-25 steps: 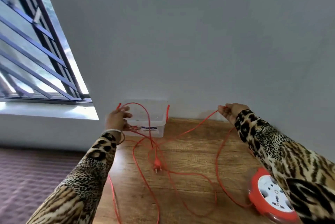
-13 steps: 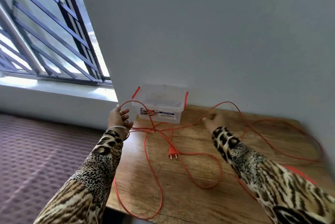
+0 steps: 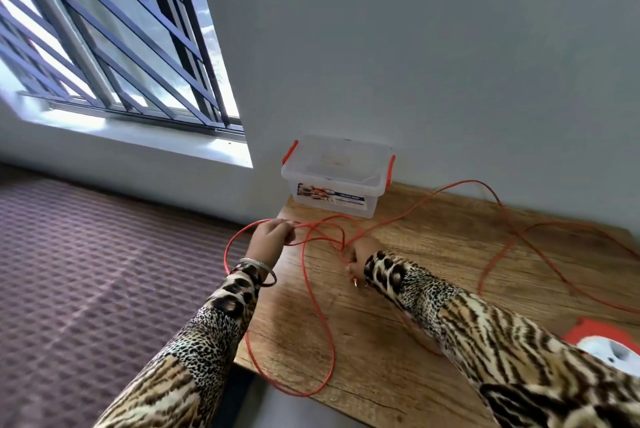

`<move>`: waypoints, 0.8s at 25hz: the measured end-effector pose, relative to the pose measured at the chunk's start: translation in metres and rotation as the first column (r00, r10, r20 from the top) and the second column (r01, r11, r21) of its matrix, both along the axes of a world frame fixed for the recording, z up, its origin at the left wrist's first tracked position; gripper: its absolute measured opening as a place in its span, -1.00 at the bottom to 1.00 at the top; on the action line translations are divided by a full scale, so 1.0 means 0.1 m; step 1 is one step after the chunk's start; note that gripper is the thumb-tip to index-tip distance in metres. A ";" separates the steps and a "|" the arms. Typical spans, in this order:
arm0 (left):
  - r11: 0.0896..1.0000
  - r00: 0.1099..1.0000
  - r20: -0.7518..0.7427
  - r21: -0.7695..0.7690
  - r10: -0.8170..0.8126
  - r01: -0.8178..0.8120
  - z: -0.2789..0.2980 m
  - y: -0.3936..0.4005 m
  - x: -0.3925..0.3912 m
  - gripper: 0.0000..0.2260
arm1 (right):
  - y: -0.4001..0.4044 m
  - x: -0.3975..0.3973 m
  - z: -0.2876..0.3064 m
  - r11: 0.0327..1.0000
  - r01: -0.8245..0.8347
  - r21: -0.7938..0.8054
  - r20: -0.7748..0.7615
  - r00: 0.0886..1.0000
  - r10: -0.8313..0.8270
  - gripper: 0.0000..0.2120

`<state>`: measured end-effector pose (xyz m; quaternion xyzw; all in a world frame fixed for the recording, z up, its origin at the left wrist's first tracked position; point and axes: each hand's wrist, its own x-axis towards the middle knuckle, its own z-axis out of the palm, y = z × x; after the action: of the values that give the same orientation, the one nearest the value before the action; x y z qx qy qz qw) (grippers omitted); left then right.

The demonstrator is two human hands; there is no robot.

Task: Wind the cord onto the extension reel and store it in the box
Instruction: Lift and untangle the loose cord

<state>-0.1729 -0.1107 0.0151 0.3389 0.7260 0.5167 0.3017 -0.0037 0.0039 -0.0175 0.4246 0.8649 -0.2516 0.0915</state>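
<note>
i see the left hand [image 3: 272,237] at the bench's [image 3: 433,289] left edge, fingers curled round several orange cord [image 3: 313,292] strands, pinching them into a bunch. right hand [image 3: 355,259] is low on the bench just right of it, at the cord tangle; its fingers are mostly hidden, cannot tell if they grip. cord loops over the bench and hangs off the front edge; another run trails right along the wall. box [image 3: 337,181] sits lidless at the back left corner against the wall, nothing in it. reel [image 3: 604,344] is at the right edge, partly behind the right sleeve, well apart from the box.
</note>
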 end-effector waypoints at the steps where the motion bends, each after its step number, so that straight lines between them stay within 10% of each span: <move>1: 0.995 0.987 -0.143 -0.072 -0.079 0.069 -0.05 -0.02 0.00 -0.69 | 0.04 0.08 0.04 0.999 0.039 0.005 -0.028 0.999 -0.039 -0.76; 4: 0.893 0.770 -0.552 -0.448 -0.321 0.051 -0.15 -0.05 0.01 -0.73 | 0.21 0.36 0.33 0.967 0.239 -0.083 -0.278 0.927 -0.253 -0.90; 7: 0.742 0.538 -0.646 -0.668 -0.542 -0.053 -0.15 -0.03 0.06 -0.79 | 0.46 0.67 0.82 0.852 0.383 -0.358 -0.544 0.656 -0.523 -0.81; 11: 0.942 0.552 -0.763 -0.275 -0.336 0.194 0.03 0.19 0.39 -0.68 | 0.53 0.90 1.29 0.727 0.333 -0.601 -0.672 0.282 -0.685 -0.80; 16: 0.726 0.324 -0.691 -0.426 -0.647 0.540 0.08 0.54 1.22 -0.59 | 0.44 1.04 1.49 0.635 0.115 -0.764 -0.636 0.031 -0.771 -0.79; 20: 0.783 0.631 -0.488 -0.211 -0.603 0.585 0.18 0.72 1.21 -0.79 | 0.46 1.34 1.49 0.615 0.177 -0.768 -0.612 0.079 -0.787 -0.81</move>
<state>-0.0515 -0.0386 0.0330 0.6826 0.6358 0.2620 0.2473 0.1299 0.0499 0.1320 0.4248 0.4313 -0.6785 -0.4162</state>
